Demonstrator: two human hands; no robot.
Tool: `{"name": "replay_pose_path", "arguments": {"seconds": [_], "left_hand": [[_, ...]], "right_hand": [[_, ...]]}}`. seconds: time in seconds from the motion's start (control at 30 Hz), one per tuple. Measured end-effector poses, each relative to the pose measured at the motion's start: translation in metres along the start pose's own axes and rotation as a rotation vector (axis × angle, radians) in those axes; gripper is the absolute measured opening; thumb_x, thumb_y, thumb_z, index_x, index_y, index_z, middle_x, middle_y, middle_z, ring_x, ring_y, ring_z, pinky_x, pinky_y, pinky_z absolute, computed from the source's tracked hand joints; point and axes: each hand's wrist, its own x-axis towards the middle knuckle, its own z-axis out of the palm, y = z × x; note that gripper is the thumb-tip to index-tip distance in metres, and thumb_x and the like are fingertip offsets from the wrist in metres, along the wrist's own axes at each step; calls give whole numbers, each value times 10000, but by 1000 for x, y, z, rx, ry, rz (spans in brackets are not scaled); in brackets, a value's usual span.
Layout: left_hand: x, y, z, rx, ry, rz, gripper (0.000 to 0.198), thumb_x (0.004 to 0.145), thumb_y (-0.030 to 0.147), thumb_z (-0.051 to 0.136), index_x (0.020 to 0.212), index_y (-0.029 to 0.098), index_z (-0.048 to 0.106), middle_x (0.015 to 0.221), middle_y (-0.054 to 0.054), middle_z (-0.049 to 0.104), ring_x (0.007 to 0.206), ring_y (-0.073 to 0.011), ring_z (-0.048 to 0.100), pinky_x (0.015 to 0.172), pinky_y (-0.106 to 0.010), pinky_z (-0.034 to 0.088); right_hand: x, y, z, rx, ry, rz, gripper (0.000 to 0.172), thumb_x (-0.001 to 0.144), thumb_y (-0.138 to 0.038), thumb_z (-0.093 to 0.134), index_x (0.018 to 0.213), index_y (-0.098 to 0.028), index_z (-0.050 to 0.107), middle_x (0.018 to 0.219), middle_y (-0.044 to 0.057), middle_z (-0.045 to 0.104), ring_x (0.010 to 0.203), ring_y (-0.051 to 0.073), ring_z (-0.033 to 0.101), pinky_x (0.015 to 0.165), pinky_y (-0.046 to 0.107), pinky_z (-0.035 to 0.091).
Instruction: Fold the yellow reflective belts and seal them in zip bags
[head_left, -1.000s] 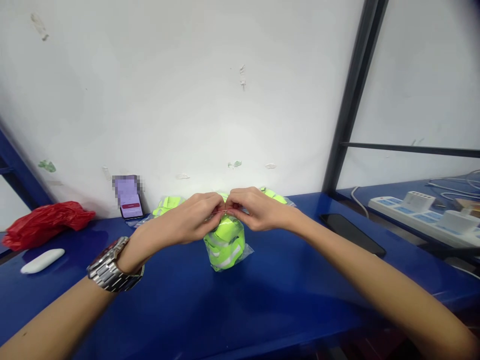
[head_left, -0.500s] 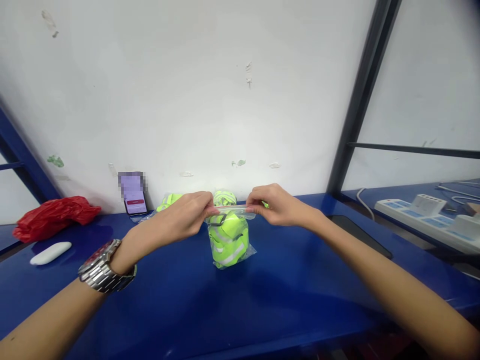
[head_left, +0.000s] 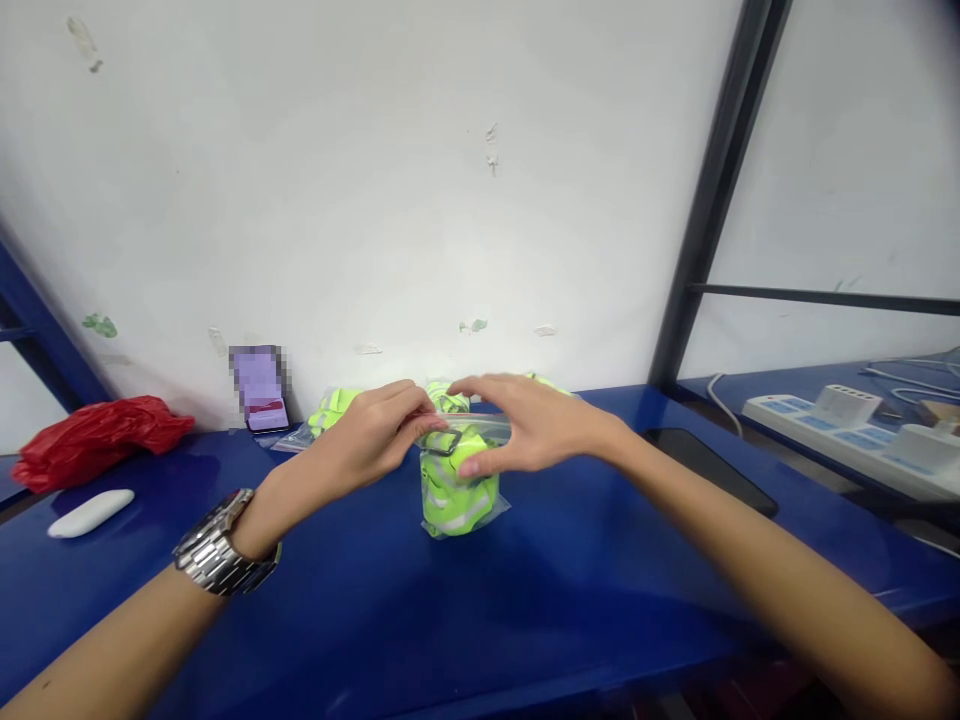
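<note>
A clear zip bag (head_left: 459, 490) holds folded neon-yellow fabric with pale reflective strips and a dark buckle near its top. It rests upright on the blue tabletop (head_left: 360, 600). My left hand (head_left: 386, 430) pinches the top left corner of the bag's zip edge. On the other side, my right hand (head_left: 536, 425) is open, thumb and fingers spread around the bag's right side, with the thumb over its front. Behind my hands, more neon-yellow bundles (head_left: 334, 408) lie along the wall, partly hidden.
At left are a red plastic bag (head_left: 101, 435) and a white oval object (head_left: 91, 513). A phone (head_left: 261, 390) leans against the wall. To the right lie a dark flat phone-like object (head_left: 712, 470) and a white power strip (head_left: 840, 440) with plugs and cables.
My right hand has let go of the bag's zip edge and spread its fingers around the bag's right side. My left hand keeps its pinch. The view has shifted slightly.
</note>
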Motion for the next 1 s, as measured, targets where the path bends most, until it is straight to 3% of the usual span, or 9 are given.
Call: {"name": "replay_pose_path", "arguments": {"seconds": [0.1,0.17,0.27,0.33,0.4,0.53,0.67,0.8,1.0], "left_hand": [[1,6,0,-15,62,-7,154,955,281,497,864,164,540,737,2,577,627,-101,522,588,-229,404],[0,7,-1,-9,91,-35,163,957,303,490,895,161,540,755,-6,575,646,-106,533,601,-235,417],[-11,3,3,-8,56,-109,189,966,336,464,917,170,537,776,-11,579,665,-117,540,616,-249,426],[-22,-2,9,-19,-7,-158,209,972,358,444,914,178,534,788,-14,581,680,-126,542,635,-262,431],[-33,-7,19,-38,-90,-200,228,977,376,424,917,183,530,808,-21,584,702,-138,549,659,-278,439],[-50,-13,39,-76,-267,-261,271,986,409,381,930,188,527,847,-33,590,737,-160,558,700,-314,444],[-58,-13,53,-99,-350,-265,311,990,431,351,936,187,536,865,-39,581,747,-166,557,705,-315,441],[-63,-15,60,-100,-395,-259,343,993,450,332,941,184,543,873,-46,577,756,-170,563,702,-306,441],[-71,-20,62,-92,-403,-260,363,992,466,320,947,182,541,877,-54,578,754,-172,566,699,-307,439]], "right_hand": [[7,-4,-2,33,-218,-1,559,801,-591,618,1122,-134,612,765,48,654,636,163,543,564,265,359],[9,4,-6,20,-215,38,379,825,-484,629,968,-133,652,685,31,631,597,156,537,543,261,352],[6,32,-3,-72,74,119,255,826,-315,626,1031,-164,636,867,69,680,772,218,610,664,301,429],[1,58,9,-161,369,134,377,811,-214,596,1182,-162,559,1105,130,646,1020,286,587,842,378,442],[-5,81,30,-191,491,134,495,783,-139,550,1271,-147,467,1254,174,561,1167,302,515,955,426,414],[-16,104,76,-305,181,122,423,747,-119,538,1169,-106,507,1245,217,541,1222,354,469,979,504,415],[-17,103,100,-351,41,23,333,846,-151,474,1173,-112,522,1290,202,537,1357,324,366,1140,539,247],[-14,100,94,-299,-50,115,413,913,-188,413,1307,-80,471,1444,231,416,1439,321,245,1154,521,238],[-31,106,59,-402,-128,230,870,752,-268,615,1521,-184,217,1593,194,95,1469,358,87,1158,581,92]]}}
